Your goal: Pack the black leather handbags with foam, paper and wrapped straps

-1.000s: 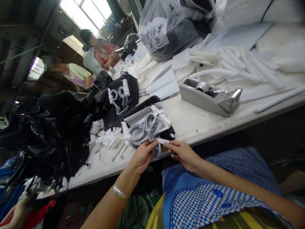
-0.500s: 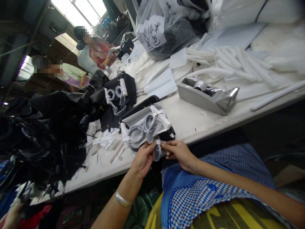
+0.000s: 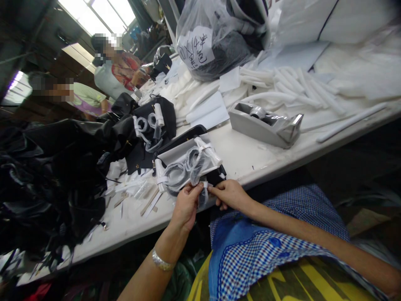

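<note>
A black handbag (image 3: pixel 216 177) lies at the table's front edge, its strap (image 3: pixel 175 174) coiled on top in clear plastic wrap. White wrapped pieces (image 3: pixel 209 152) are at either side of the coils. My left hand (image 3: pixel 187 205) is closed, thumb and fingers pinching the wrapped strap near its hanging lower end. A narrow white strip (image 3: pixel 205 184) goes around the strap there. From the other side, my right hand (image 3: pixel 231 195) closes thumb against fingers at the strip's end. The fingertips hide part of the strip.
A grey tape dispenser (image 3: pixel 265 125) stands right of the bag. Behind it lie white foam tubes (image 3: pixel 300 88) and a plastic sack (image 3: pixel 216 46) of dark items. Another black bag (image 3: pixel 164 113) and a black heap (image 3: pixel 56 167) are leftward. Two people (image 3: pixel 125 71) work farther back.
The view has shifted slightly, so the table things appear a little farther left. Both hands stay at the strap with the white strip, the right fingers a little closer to it.
</note>
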Available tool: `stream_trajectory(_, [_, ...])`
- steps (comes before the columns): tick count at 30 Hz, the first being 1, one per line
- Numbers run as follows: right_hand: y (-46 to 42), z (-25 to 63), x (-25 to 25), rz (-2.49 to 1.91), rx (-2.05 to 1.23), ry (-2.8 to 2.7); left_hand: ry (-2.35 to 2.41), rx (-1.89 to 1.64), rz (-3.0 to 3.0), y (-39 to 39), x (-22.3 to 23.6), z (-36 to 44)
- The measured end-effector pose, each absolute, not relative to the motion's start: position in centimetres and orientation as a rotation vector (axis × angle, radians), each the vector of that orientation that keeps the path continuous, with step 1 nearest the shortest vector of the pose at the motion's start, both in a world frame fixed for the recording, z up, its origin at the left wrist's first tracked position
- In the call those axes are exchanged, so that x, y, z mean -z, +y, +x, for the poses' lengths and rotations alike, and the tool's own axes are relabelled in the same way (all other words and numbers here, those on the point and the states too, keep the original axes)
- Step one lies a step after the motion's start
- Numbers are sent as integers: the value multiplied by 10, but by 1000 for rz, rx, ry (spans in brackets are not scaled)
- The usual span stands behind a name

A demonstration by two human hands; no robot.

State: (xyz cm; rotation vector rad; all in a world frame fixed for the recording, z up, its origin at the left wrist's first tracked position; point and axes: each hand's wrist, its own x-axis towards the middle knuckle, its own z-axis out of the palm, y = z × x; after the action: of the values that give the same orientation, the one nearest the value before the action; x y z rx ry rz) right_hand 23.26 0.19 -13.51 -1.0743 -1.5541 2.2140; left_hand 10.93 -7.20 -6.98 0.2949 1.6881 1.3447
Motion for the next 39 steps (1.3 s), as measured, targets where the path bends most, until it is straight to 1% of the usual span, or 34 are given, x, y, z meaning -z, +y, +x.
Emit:
stream_trajectory(2, [1, 246, 127, -1102, -2068, -1673, 1693, -1347, 301, -72, 71, 109])
stream_trajectory(4, [-1, 259, 117, -1063, -1961, -1677, 1687, -1347, 311, -73, 73, 109])
stream_trajectory(7, [-3, 272, 101, -965, -1928, -1564, 1672, -1347, 327, -73, 75, 108])
stream_trajectory(13, [-1, 275, 82, -924, -2012, -1402, 1678, -1362, 344, -74, 76, 108])
stream_trajectory(15, [0, 272, 84, -920, -2041, -1404, 1681, -1366, 344, -74, 76, 109])
stream_trajectory(20, [5, 258, 96, -920, -2317, -1276, 1659, -1374, 339, -75, 76, 110])
stream_trajectory(26, [5, 246, 102, -828, -2430, -1155, 1673, -1421, 320, -77, 80, 111])
stream_trajectory(28, [3, 243, 103, -863, -2394, -1183, 1677, -1454, 327, -78, 82, 112])
stream_trajectory(35, [-7, 235, 113, -883, -2065, -1531, 1707, -1585, 402, -81, 79, 119])
stream_trajectory(39, [-14, 233, 118, -884, -2060, -1465, 1745, -1615, 461, -82, 79, 121])
